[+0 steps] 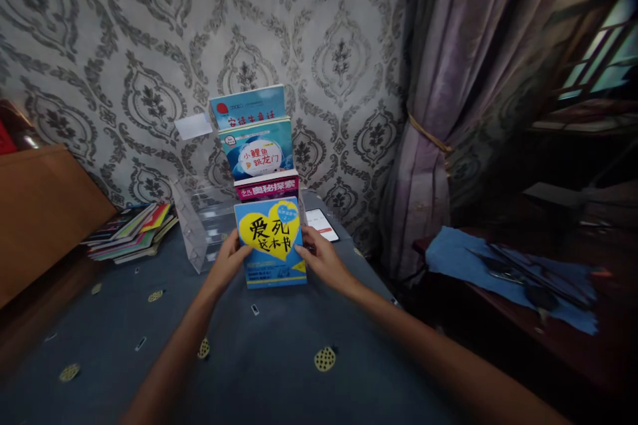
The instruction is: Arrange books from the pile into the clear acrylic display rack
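Gripping the blue book (272, 244) by opposite edges with partly closed left hand (230, 256) and right hand (319, 254), laying both thumbs (244, 252) on its front.

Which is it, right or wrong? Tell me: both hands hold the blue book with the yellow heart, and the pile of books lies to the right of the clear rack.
Wrong on one point: the head view shows the pile of books to the left of the clear rack. The left hand and right hand do hold the blue book.
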Demonstrator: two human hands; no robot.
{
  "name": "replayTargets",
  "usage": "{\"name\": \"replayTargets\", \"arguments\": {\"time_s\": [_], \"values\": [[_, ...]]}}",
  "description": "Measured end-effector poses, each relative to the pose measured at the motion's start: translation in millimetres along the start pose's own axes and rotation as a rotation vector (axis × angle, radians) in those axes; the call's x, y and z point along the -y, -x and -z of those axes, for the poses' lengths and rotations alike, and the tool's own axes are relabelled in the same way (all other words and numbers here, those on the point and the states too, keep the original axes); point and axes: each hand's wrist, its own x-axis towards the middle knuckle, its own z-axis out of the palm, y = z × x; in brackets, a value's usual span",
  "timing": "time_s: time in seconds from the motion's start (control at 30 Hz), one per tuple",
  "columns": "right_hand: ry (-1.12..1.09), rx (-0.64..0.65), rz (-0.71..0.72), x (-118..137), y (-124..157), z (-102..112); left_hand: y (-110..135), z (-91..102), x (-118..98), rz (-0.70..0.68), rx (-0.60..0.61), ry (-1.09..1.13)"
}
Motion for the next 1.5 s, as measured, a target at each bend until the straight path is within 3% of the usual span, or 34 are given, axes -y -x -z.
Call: {"name": "replayTargets", "arguments": {"time_s": [0.27, 0.5, 0.8, 1.13, 1.3, 1.5], "values": [[0.214, -0.010, 0.193, 26.9, -82.2, 30.4, -60.6, 3.8, -43.8, -0.109, 0.004, 0.005], [0.384, -0.004, 0.356, 57.0, -131.2, 43.5, -105.8, 15.3, -62.6, -0.363, -0.017, -0.073], [0.421, -0.028, 0.379, 48.4, -141.6, 45.2, -117.0, 17.3, -60.5, -0.440, -0.020, -0.172], [0.463, -0.067, 0.321, 26.6, -127.9, 47.5, -116.0, 18.1, -47.1, -0.470, 0.000, -0.377], [0.505, -0.056, 0.299, 22.5, -122.8, 46.8, -104.2, 11.7, -46.1, -0.400, -0.133, -0.560], [0.670, -0.072, 0.269, 16.4, -120.6, 43.4, -92.8, -1.5, -36.9, -0.419, -0.265, -0.564]]}}
